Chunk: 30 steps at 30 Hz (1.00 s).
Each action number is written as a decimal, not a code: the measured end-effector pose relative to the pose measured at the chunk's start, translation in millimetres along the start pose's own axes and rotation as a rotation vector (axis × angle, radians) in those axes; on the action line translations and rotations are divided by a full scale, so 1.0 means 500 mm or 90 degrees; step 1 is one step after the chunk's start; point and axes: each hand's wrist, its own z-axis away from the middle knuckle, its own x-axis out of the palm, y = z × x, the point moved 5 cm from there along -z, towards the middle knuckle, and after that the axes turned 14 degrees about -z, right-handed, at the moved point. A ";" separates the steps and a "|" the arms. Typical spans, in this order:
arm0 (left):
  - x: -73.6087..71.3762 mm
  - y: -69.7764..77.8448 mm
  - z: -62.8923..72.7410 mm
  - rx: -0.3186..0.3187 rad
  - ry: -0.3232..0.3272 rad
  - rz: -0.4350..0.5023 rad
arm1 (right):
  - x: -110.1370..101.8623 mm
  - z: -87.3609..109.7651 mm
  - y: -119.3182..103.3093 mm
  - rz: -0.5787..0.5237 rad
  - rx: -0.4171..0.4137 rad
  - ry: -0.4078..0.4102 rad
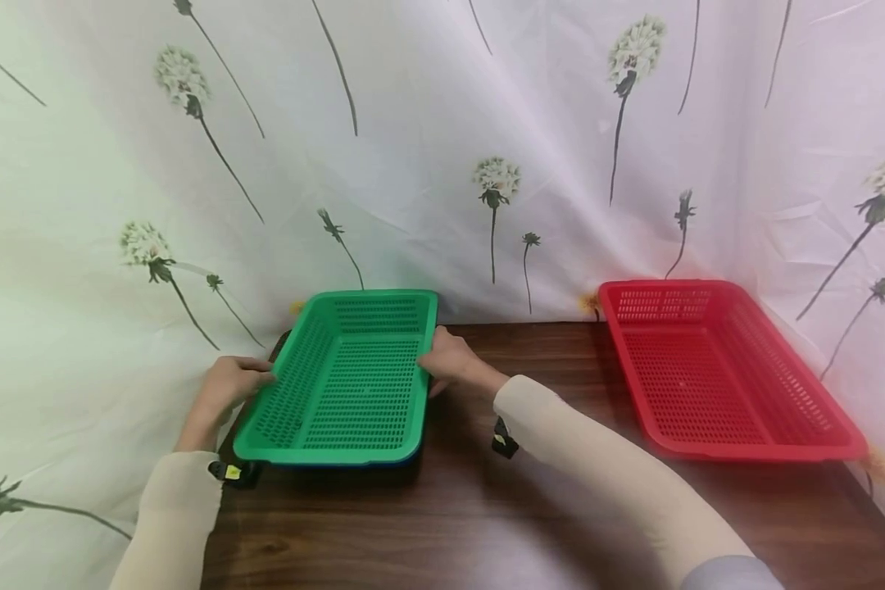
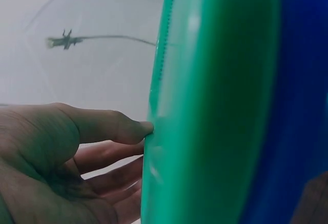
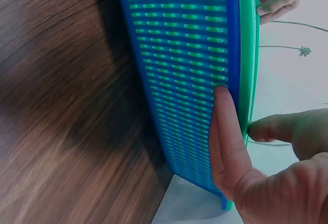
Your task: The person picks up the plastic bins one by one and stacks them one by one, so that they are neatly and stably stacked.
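Observation:
A green plastic basket (image 1: 365, 389) sits nested inside a blue basket (image 3: 179, 75), whose slotted side shows below the green rim in the right wrist view. My left hand (image 1: 229, 389) grips the left rim of the green basket, thumb at the edge and fingers partly hidden behind it in the left wrist view. On the opposite side, my right hand (image 1: 453, 360) holds both baskets, its thumb on the green rim and its fingers against the blue wall.
To the right on the dark wooden table (image 1: 487, 524) stands a red basket (image 1: 760, 451). A white curtain (image 1: 428, 188) printed with dandelions hangs behind and along the sides of the table.

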 end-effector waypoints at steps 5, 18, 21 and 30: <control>0.013 0.018 0.001 -0.010 -0.001 -0.008 | -0.027 0.007 0.006 0.004 0.003 -0.004; 0.050 0.074 0.005 0.046 -0.013 -0.002 | -0.104 0.024 0.033 0.021 0.037 0.019; 0.057 0.093 0.007 0.057 -0.009 0.000 | -0.122 0.029 0.039 0.026 0.038 0.020; 0.083 0.151 0.010 0.082 -0.002 0.005 | -0.181 0.056 0.058 0.024 0.062 0.023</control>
